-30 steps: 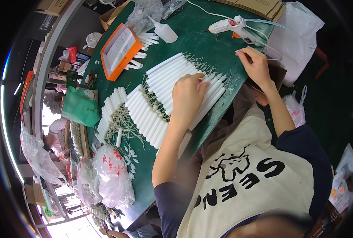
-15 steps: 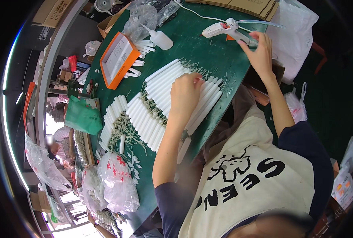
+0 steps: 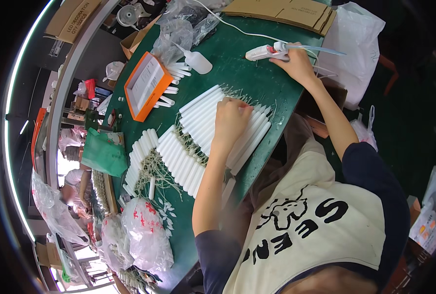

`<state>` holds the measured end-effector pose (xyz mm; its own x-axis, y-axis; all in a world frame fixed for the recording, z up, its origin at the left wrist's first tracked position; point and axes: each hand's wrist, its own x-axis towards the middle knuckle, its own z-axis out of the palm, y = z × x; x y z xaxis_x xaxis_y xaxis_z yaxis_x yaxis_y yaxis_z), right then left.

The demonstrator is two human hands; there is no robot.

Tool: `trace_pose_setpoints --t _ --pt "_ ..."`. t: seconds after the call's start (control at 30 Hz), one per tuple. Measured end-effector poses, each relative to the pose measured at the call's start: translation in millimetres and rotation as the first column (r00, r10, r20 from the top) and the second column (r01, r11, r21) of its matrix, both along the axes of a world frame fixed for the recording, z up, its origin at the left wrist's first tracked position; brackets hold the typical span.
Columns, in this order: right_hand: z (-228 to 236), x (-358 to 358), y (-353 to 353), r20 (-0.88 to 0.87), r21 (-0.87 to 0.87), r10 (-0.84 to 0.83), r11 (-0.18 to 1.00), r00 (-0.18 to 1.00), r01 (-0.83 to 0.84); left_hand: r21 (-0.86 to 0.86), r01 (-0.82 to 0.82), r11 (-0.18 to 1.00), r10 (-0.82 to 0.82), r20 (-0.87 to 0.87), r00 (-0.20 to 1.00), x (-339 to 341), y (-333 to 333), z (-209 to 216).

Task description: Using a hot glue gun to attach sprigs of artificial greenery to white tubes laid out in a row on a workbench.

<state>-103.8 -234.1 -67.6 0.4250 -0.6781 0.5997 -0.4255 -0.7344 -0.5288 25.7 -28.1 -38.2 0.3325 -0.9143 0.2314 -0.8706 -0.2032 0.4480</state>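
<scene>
Reaching across a green table (image 3: 237, 59), a person at a craft bench rests the right hand (image 3: 296, 61) on a white glue gun (image 3: 267, 50), fingers curled over its rear end; whether they are closed fully around the handle cannot be told from this angle. The gun lies near the far edge of the table, its cord trailing away toward the back. The left hand (image 3: 230, 120) presses down, fingers together and bent, on a row of white tubes (image 3: 218, 122) laid side by side at the near edge, thin wires sticking out of their ends. A second row of white tubes (image 3: 181, 159) lies just beside it. An orange box (image 3: 147, 85) sits further back, with a squeeze bottle (image 3: 196, 60) near it and tied plastic bags (image 3: 147, 235) at the table's left end.
</scene>
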Motion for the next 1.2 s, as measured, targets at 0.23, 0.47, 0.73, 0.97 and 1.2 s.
trace_pose_setpoints --t 0.23,0.47,0.73,0.97,1.2 --pt "5 -6 -5 0.189 0.158 0.081 0.981 0.979 -0.112 0.047 0.052 0.998 -0.05 -0.037 0.998 3 -6 2" --pt "11 -27 2 0.23 0.187 0.245 0.939 0.942 -0.29 -0.094 0.068 0.993 -0.077 -0.099 0.992 15 -5 -4" --pt "16 -49 18 0.154 0.308 0.298 0.892 0.942 -0.332 -0.018 -0.085 0.996 0.065 -0.491 0.868 3 5 13" --pt "20 -60 22 0.123 0.19 0.423 0.878 0.898 -0.44 -0.044 -0.098 0.994 0.062 -0.51 0.858 11 10 4" --pt "17 -57 25 -0.031 -0.028 0.357 0.933 0.934 -0.358 -0.121 -0.166 0.979 0.111 -0.367 0.924 2 8 4"
